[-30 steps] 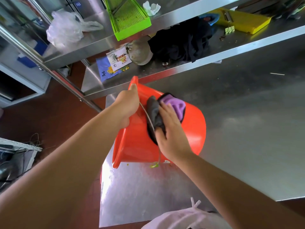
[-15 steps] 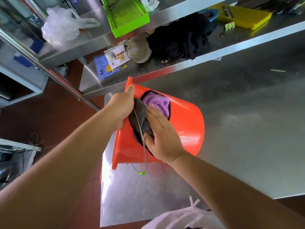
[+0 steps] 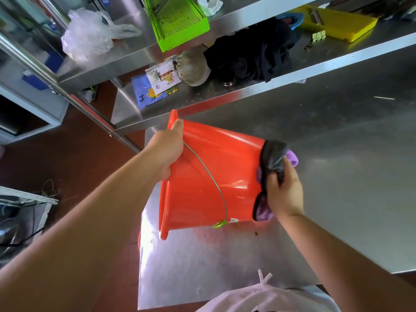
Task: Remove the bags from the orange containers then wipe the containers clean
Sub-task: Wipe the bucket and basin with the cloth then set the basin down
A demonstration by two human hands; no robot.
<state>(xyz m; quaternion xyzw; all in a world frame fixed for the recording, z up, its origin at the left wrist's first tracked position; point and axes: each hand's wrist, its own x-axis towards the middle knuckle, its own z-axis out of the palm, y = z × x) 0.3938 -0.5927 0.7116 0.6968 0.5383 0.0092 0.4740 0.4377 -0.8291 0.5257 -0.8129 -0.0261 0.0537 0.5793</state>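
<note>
The left hand [image 3: 165, 154] gripped the tipped orange bucket [image 3: 209, 176] by its rim near the counter's [image 3: 337, 176] left edge while the right hand [image 3: 284, 191] clutched a cloth [image 3: 272, 156] against its base.

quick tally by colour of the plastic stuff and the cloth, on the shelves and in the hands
Orange: 1, the bucket gripped at the rim by the left hand
Green: 1, the tray
Yellow: 1, the tray
Clear: 1, the plastic bag
Grey and purple: 1, the cloth gripped by the right hand at the bucket's base
Total: 5
</note>
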